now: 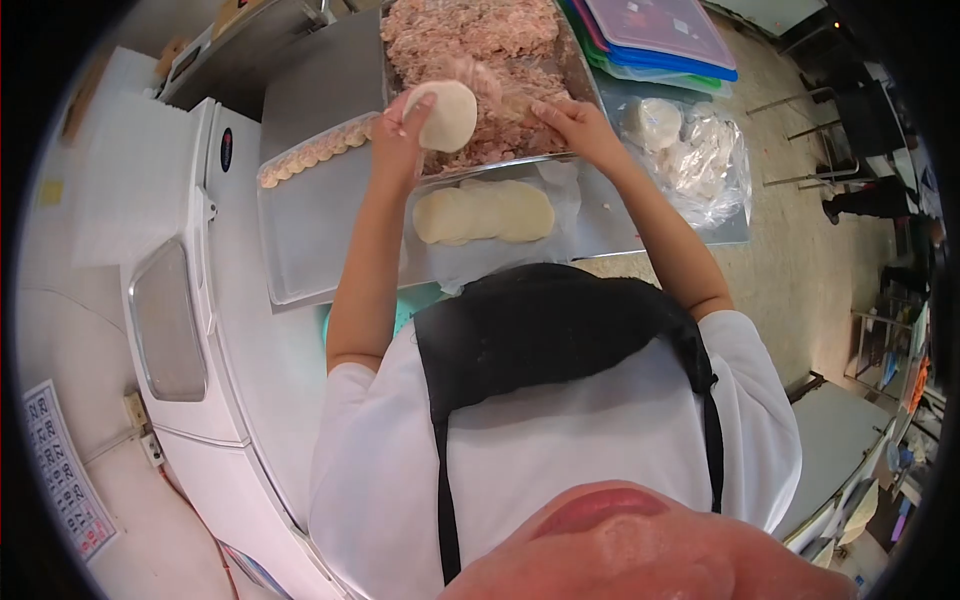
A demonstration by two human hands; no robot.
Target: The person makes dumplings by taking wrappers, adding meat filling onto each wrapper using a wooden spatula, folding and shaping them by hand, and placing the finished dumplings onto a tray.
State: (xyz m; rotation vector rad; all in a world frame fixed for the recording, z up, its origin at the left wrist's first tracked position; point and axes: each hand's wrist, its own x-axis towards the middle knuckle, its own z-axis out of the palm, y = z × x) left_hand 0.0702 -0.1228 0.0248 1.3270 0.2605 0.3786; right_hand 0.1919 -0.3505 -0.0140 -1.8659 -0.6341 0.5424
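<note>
The left hand point(405, 128) is gripping a round wrapper point(448, 118), its thumb lying across the upper face and the disc facing the camera over the near left part of the filling point(470, 30). The right hand point(575, 125) is reaching over the near right part of the same pan point(500, 168), its thumb and fingers drawing together beside the filling; whether they are closing on a tool or on filling cannot be told. A pale, blurred patch is showing between the hands, just above the wrapper, its nature unclear. Directly in front of the pan, on the person's side, overlapping wrappers point(485, 212) are lying in a broad bank on a sheet of paper point(567, 190). To the left, a row of dumplings point(318, 155) is running along the tray point(325, 225) toward the left hand; contact between hand and row cannot be made out. To the right of the pan, a clear bag point(700, 150) is resting near the right forearm, a pale round stack showing within its folds. Beyond the bag, coloured lids point(660, 30) are lying piled one on another. The person is wearing a black apron point(560, 320) over a white shirt point(560, 420).
</note>
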